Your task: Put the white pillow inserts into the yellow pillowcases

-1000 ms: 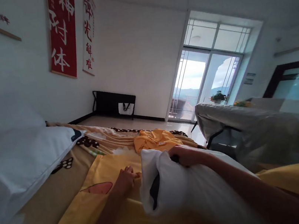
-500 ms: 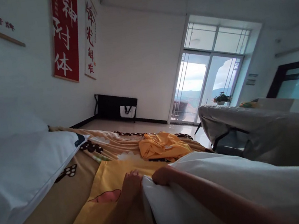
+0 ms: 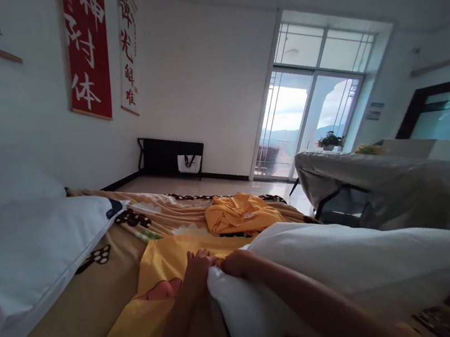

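Our right hand [image 3: 236,262] clenches the white pillow [image 3: 341,266] at its end. Left hand [image 3: 197,266] touches that pillow, over yellow bedding [image 3: 160,257]; its grip we cannot tell.

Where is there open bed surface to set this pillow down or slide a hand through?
Free: the tan sheet between the big white pillow and the yellow cover; also the strip between that pillow and the orange garment. Crowded: the right side, under the held pillow, where left hand and right hand meet.

home bedroom | bed [image 3: 101,299]; pillow [image 3: 31,259]; wall scrolls [image 3: 86,48]; balcony door [image 3: 306,117]
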Motion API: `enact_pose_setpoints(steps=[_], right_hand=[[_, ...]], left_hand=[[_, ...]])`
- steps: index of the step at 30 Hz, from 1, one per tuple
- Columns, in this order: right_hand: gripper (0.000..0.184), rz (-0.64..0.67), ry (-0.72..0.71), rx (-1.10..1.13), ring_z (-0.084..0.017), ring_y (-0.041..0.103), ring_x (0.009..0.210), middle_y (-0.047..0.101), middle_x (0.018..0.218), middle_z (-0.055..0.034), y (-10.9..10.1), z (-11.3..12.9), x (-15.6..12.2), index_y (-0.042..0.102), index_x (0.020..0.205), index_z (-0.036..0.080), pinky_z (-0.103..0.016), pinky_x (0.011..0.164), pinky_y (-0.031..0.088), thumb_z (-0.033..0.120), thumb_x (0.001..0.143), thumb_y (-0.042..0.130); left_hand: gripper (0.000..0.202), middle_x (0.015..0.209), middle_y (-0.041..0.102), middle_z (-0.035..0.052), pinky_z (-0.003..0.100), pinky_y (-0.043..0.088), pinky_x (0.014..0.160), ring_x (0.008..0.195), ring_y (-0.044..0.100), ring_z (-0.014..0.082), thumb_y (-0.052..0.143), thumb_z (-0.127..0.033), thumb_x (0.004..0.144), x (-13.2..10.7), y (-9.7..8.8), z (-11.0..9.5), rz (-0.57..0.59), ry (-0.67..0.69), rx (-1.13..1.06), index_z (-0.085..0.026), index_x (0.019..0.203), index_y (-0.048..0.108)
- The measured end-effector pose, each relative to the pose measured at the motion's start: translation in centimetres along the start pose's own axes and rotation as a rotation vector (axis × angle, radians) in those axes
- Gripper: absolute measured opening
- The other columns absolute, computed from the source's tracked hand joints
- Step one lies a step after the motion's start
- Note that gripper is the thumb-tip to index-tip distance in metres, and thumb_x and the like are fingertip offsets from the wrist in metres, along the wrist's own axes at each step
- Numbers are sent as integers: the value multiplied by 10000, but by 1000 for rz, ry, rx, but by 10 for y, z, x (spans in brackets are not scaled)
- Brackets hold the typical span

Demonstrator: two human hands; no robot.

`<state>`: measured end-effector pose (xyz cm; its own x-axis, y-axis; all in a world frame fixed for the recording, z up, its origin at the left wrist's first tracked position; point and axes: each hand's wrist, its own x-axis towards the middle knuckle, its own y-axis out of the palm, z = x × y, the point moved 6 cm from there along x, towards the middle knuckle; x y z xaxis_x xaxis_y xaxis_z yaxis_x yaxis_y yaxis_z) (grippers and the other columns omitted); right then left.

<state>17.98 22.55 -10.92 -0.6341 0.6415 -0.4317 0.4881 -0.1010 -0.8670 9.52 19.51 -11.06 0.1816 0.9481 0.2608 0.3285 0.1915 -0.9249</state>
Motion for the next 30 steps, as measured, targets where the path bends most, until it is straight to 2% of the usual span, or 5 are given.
enact_pose_setpoints(steps=[6,12,21,25,30], right_hand=[[290,-121,-25,-19,-254,651,990,692,1059,-120,-21,-12,-38,673,1063,161,-320,774,487,163,845,480],[271,-273,-121,-99,-228,635,978,664,1045,-136,-3,2,-70,631,1057,92,-335,888,444,109,864,442],[287,-237,10,-208,-247,674,905,697,985,-149,-3,24,-50,667,1029,90,-346,747,514,139,920,407],[289,-264,95,-185,-263,673,929,698,1002,-153,-19,12,-54,678,1026,93,-358,753,523,142,919,415],[316,-314,212,-141,-282,652,996,689,1032,-177,-43,-20,-73,685,1033,95,-392,822,508,118,910,395]], left_hand=[[296,1103,610,160,473,333,865,1071,528,312,404,-160,886,-9,4,1,-16,20,119,-157,972,687],[335,1012,647,154,487,324,898,1013,566,302,354,-152,907,-16,1,-4,-46,-21,147,-167,1021,669],[328,1029,658,138,441,324,921,1011,591,265,377,-151,892,-4,4,-18,50,30,84,-160,1036,672],[337,1034,669,110,420,345,920,999,601,238,363,-135,877,-4,-2,-21,98,64,50,-187,985,678],[336,1087,649,139,431,385,906,1041,587,264,355,-144,862,-19,-34,-27,69,88,46,-167,939,682]])
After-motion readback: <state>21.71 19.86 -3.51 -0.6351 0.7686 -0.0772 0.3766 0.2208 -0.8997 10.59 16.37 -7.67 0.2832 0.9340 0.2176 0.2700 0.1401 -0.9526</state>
